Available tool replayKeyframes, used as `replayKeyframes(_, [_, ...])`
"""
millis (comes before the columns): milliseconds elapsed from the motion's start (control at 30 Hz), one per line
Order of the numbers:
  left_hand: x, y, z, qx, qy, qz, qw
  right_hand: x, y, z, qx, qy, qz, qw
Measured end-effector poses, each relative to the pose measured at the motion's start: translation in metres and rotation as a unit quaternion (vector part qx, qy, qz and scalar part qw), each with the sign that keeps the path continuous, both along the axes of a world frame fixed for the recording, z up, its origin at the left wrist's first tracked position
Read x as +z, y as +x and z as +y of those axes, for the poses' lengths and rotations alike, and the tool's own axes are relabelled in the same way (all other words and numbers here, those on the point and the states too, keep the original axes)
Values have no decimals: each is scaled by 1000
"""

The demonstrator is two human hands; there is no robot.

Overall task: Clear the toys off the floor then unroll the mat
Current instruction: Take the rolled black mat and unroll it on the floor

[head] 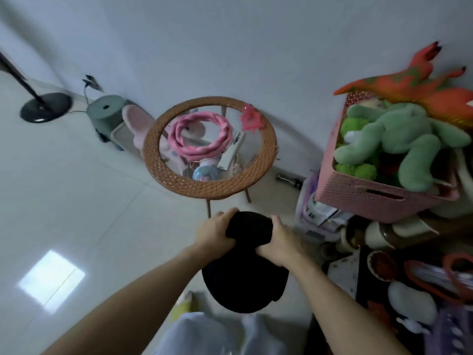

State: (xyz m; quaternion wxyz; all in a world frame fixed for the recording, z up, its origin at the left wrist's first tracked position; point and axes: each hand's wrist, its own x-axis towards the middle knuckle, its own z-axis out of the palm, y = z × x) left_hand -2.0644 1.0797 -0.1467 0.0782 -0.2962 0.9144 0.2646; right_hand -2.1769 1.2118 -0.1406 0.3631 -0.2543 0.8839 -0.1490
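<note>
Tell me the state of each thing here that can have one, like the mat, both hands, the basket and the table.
Black mat: rolled, held upright off the floor.
Left hand: gripping the mat's top end.
Right hand: gripping the mat's top end.
Pink basket: overfull, with a green plush frog on top.
Round wicker table: standing, a pink ring on its glass.

A black rolled mat [245, 265] is seen at lower centre, a brown woven table rim [204, 187] mid-frame, a pink perforated basket [371, 201] and green plush [399, 139] at right.
</note>
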Motion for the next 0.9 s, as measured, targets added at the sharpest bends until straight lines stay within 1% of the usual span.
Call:
replayKeyframes(167, [2, 69, -32, 19, 8, -5, 1000, 8, 55, -33, 63, 18, 9, 998])
replayKeyframes(300, [1, 133, -67, 18, 2, -19, 1000, 7, 114, -68, 76, 26, 21, 997])
replayKeyframes(467, [-16, 221, -102, 39, 30, -30, 998, -1, 196, -115, 113, 31, 61, 991])
replayKeyframes(567, [-27, 258, -122, 43, 45, -21, 998, -12, 237, -135, 85, 5, 69, 994])
replayKeyframes(733, [-48, 316, -134, -5, 65, -54, 996, -35, 315, -135, 47, 33, 84, 995])
replayKeyframes(900, [-67, 362, -137, -40, 57, -40, 997, -46, 370, -127, 3, 40, 97, 994])
